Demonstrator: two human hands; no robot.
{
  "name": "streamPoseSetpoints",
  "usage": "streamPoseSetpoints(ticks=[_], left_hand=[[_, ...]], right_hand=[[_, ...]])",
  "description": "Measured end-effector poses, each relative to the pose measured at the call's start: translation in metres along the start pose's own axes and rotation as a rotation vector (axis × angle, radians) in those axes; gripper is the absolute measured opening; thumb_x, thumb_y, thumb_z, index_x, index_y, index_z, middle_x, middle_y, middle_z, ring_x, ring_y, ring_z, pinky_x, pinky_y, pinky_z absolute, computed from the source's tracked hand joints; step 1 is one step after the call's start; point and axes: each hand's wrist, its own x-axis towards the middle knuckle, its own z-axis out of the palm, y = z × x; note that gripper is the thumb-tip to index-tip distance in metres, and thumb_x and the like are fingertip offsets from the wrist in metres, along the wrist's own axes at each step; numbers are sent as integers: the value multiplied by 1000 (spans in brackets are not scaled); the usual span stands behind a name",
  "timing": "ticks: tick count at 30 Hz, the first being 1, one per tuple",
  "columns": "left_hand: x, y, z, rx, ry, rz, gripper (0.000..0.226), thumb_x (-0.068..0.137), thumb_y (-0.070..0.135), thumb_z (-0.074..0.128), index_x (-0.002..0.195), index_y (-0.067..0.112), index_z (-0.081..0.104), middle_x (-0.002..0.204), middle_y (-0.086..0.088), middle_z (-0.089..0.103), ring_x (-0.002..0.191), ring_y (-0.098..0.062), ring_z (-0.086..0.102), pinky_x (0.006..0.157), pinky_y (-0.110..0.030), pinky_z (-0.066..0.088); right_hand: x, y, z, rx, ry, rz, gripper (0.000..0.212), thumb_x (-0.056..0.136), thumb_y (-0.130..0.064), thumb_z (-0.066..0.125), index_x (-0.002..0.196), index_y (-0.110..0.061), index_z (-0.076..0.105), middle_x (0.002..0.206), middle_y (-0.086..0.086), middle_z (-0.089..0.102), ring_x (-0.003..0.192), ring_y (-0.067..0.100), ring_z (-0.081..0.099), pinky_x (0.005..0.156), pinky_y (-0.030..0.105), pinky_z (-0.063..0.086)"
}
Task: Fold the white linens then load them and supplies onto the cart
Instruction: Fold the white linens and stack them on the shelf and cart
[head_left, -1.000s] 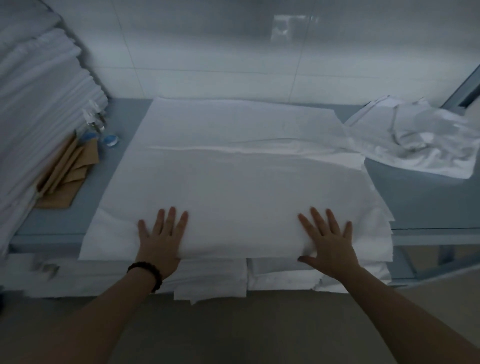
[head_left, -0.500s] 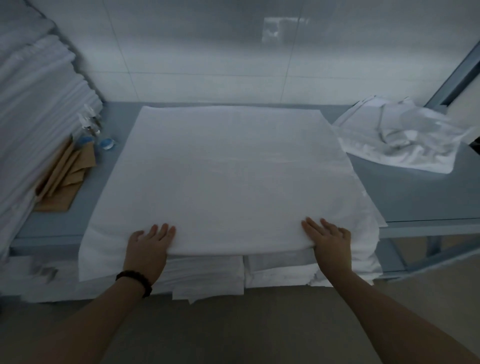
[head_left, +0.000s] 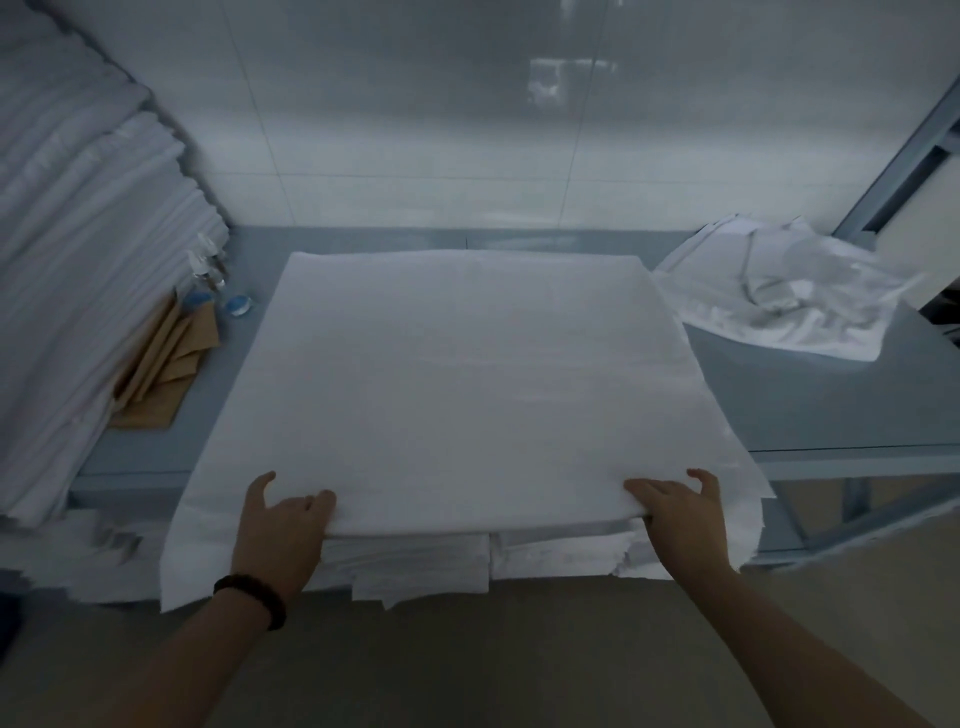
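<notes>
A large folded white linen (head_left: 467, 374) lies flat on the blue-grey table (head_left: 810, 410), on top of more folded white sheets (head_left: 415, 566) that hang over the table's front edge. My left hand (head_left: 280, 525), with a dark bead bracelet on its wrist, grips the near edge of the top linen at the left. Towards the right end of that same edge, my right hand (head_left: 680, 514) grips it too. The edge is slightly raised off the sheets below, and part of each hand's fingers is hidden by the cloth.
A tall pile of folded white linens (head_left: 78, 291) leans at the left. Beside it are brown paper sheets (head_left: 166, 364), small clear bottles (head_left: 208, 270) and blue caps (head_left: 239, 304). A crumpled white cloth (head_left: 789, 306) lies at the back right by a metal frame (head_left: 898, 156). Tiled wall behind.
Both hands slid back from lying flat on top of the linen to its near edge and now curl round it. The crease seen across the middle is gone.
</notes>
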Motion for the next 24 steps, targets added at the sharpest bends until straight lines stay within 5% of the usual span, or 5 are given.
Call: streamPoseSetpoints(ticks=[3,6,17,24], left_hand=[[-6,3,-15,-21,171,-125,39,46,-16,65,76,8,71,90,-12,73,96,-32,69,99,-58,28],[-6,12,-44,-62,260,-260,36,52,-4,48,73,13,71,120,-13,66,117,-39,55,102,-58,22],[-7,45,-124,-99,416,-403,37,48,-9,78,75,16,73,139,-16,51,134,-44,32,103,-66,15],[-19,58,-160,5,577,-398,23,64,4,60,74,21,73,138,-13,52,137,-41,31,107,-63,12]], right_hand=[[-6,-2,-14,12,123,47,47,43,17,71,82,-8,75,74,7,73,70,26,70,90,56,41],[-6,-4,-29,25,181,108,55,38,19,75,86,-6,74,75,8,71,82,31,68,95,64,36],[0,9,-103,24,338,96,46,46,19,70,83,-8,72,91,11,71,121,43,51,104,77,9],[-1,29,-145,-46,401,57,43,47,19,69,76,-12,73,120,20,59,135,46,32,101,80,4]])
